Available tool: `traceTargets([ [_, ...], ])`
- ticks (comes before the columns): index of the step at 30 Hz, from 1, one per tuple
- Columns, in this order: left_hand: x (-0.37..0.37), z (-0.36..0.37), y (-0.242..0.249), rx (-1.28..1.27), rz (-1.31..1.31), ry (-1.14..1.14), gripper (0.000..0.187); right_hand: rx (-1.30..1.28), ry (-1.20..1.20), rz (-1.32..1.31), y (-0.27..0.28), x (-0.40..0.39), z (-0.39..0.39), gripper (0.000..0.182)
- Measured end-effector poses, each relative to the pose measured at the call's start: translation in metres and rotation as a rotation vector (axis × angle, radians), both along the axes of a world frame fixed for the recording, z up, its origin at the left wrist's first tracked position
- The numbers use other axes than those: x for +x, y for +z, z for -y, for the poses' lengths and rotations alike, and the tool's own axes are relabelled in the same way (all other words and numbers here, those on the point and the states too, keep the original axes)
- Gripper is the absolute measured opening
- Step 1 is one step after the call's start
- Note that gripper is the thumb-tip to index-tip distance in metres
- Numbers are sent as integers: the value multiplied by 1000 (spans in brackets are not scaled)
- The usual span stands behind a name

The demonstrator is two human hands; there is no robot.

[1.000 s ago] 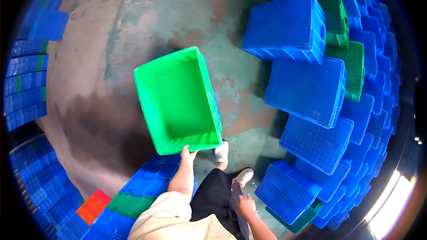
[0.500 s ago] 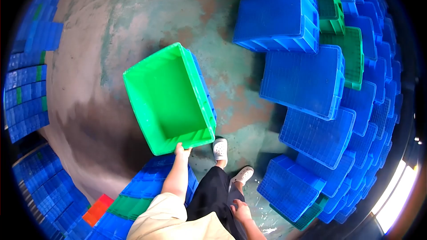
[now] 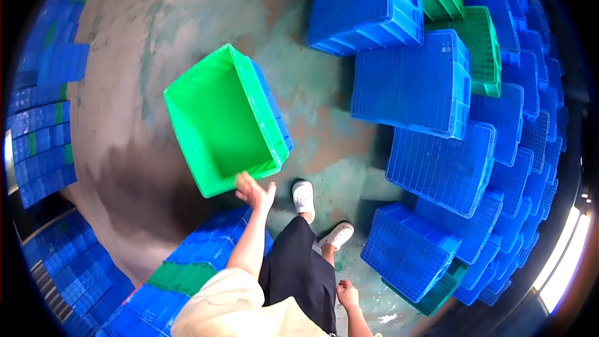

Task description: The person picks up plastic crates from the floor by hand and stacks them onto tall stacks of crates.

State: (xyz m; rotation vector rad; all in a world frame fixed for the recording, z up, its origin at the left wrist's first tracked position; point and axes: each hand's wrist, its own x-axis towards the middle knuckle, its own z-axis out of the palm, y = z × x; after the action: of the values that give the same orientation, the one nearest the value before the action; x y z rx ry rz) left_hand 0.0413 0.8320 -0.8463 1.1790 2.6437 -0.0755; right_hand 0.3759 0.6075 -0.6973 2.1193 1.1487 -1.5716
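Note:
A bright green plastic crate (image 3: 218,122), its open top facing me, rests on top of a blue crate (image 3: 272,105) whose side shows along the right. My left hand (image 3: 254,192) is at the green crate's near rim, fingers spread and thumb apart, gripping nothing. Down by my dark trousers hangs my right hand (image 3: 347,293), its fingers loosely curled with nothing visible in them. Closest to my left forearm is a row of blue crates (image 3: 206,237) with a green crate (image 3: 181,278) among them.
Stacked blue crates (image 3: 409,81) fill the right side, upside down or lidded, with a few green crates (image 3: 477,53) among them. More blue stacks (image 3: 47,118) line the left. Worn green-grey floor (image 3: 137,43) lies between. My white clogs (image 3: 303,196) stand beside the green crate.
My left hand has let go of the green crate's near rim and its fingers have spread. The right hand still hangs low. My view has shifted slightly.

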Motion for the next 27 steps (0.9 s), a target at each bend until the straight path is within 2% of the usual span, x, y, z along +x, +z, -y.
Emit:
traceTargets([
  [2,5,-11,-2,-217,88,-192,100,-21,17,17,-7,7,15,27],
  [4,1,-15,-22,-291,73,-211,94,-9,11,17,-10,9,20,26],
  [7,-5,0,-47,-80,-53,-299,74,8,-124,-5,-6,8,22,25],
  [11,-19,17,-84,1,-200,-397,78,-20,-223,-43,-13,3,35,25],
  [14,-15,9,-78,-24,-231,-387,80,-48,-280,-88,-13,-2,25,26],
  [16,-4,-4,-38,-188,-47,-320,81,-13,-283,-57,0,-5,14,26],
  [18,-5,-13,-24,-247,-19,-317,86,9,-343,-90,-4,-2,23,27],
  [21,-9,-20,8,-431,201,-345,97,16,-409,-42,8,1,34,26],
  [22,-10,-17,13,-417,198,-362,97,33,-423,-42,13,3,40,26],
  [24,-10,-7,19,-192,226,-278,94,36,-446,14,21,10,51,26],
  [27,2,11,35,-129,355,-265,88,80,-422,90,31,27,75,26],
])
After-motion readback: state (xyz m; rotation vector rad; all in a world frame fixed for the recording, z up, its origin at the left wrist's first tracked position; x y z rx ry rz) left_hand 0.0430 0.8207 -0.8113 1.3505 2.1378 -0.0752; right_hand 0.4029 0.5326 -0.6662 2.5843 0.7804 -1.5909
